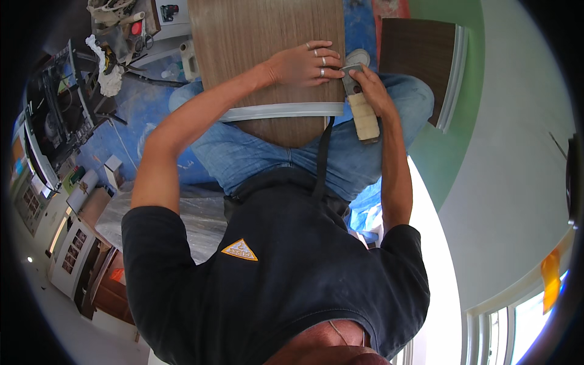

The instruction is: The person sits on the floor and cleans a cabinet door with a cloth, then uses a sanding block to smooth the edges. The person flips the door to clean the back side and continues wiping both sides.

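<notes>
A wood-grain board (267,24) with a pale grey strip (283,110) along its near edge lies across my lap. My left hand (304,65) rests flat on it, fingers stretched toward the right edge and rings on several of them. At that edge my right hand (373,90) grips a flat tool with a grey metal head (351,82) and a thick beige handle (365,118) that looks wrapped. The handle points back toward me. My left fingertips reach the metal head, but whether they press on it I cannot tell.
A darker board with a pale edge (417,67) leans at the right by the green and white wall. At the far left, a worktop holds scissors (143,41) and other tools; a black metal frame (61,103) and a plastic jug (189,61) are nearby. Blue sheeting covers the floor.
</notes>
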### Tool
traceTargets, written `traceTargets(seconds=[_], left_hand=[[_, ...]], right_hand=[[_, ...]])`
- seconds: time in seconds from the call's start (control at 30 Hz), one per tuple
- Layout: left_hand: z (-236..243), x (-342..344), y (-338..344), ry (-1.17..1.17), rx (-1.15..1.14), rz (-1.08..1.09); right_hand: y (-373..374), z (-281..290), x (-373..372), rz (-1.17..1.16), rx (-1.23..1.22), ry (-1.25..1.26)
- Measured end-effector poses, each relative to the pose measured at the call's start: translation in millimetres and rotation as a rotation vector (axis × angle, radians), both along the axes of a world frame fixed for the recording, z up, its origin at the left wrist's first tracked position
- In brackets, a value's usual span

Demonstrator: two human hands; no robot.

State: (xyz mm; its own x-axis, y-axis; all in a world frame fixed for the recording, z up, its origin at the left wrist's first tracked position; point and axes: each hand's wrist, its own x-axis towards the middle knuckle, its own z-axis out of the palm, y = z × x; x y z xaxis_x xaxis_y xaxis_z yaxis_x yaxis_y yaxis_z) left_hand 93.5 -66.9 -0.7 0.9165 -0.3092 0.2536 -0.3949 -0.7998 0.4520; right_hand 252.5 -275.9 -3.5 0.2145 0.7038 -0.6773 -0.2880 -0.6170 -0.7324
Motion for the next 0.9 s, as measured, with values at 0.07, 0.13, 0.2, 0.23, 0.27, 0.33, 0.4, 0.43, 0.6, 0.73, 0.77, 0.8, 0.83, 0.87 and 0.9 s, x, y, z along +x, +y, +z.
traceTargets(seconds=[0.07, 0.13, 0.2, 0.23, 0.27, 0.33, 0.4, 0.43, 0.6, 0.73, 0.77, 0.8, 0.83, 0.87, 0.9], left_hand=[[-1.6, -2.2, -2.5, -0.001, -0.003, 0.018], [-1.3, -0.9, -1.8, -0.013, -0.008, 0.025], [-0.6, 0.6, -0.4, -0.039, -0.020, 0.021], [-0.3, 0.7, 0.1, -0.026, -0.012, 0.027], [-0.1, 0.6, 0.4, -0.013, -0.005, 0.033], [-0.1, 0.1, 0.4, -0.009, -0.009, 0.038], [-0.1, -0.3, 0.3, -0.024, -0.028, 0.040], [0.1, -0.4, 0.6, -0.010, -0.016, 0.036], [1.3, -0.4, 0.9, -0.006, -0.005, 0.034], [0.5, -0.7, 0.3, 0.019, -0.003, 0.037], [0.0, -0.8, 0.1, 0.019, -0.007, 0.039], [-0.3, -1.2, 0.2, 0.020, -0.010, 0.041], [-0.6, -1.3, 0.3, 0.025, -0.001, 0.041], [-0.8, -1.6, 0.3, 0.030, 0.007, 0.040], [-0.8, -1.6, 0.4, 0.035, 0.010, 0.034]], right_hand=[[1.9, 3.1, 0.2, -0.007, -0.007, -0.011], [4.1, 7.2, 0.4, -0.027, -0.018, 0.042], [6.7, 10.2, 0.3, -0.028, -0.006, 0.044], [7.9, 10.9, 0.1, -0.015, 0.007, 0.024], [8.8, 11.1, -0.2, 0.002, 0.024, 0.007], [9.4, 10.2, -1.2, 0.021, -0.001, 0.002], [8.1, 8.5, -2.2, 0.008, -0.009, 0.023], [6.9, 7.6, -2.7, -0.019, -0.009, 0.046], [0.2, 4.8, -3.5, -0.066, -0.037, 0.096], [0.9, 4.4, -2.3, -0.038, -0.016, 0.060], [2.0, 4.3, -1.8, -0.022, -0.002, 0.040], [3.2, 4.6, -1.2, -0.006, 0.010, 0.029], [4.5, 4.8, -0.7, 0.016, 0.025, 0.021], [5.9, 5.2, -0.1, 0.043, 0.012, 0.013], [7.0, 5.8, 0.5, 0.059, 0.043, 0.010]])
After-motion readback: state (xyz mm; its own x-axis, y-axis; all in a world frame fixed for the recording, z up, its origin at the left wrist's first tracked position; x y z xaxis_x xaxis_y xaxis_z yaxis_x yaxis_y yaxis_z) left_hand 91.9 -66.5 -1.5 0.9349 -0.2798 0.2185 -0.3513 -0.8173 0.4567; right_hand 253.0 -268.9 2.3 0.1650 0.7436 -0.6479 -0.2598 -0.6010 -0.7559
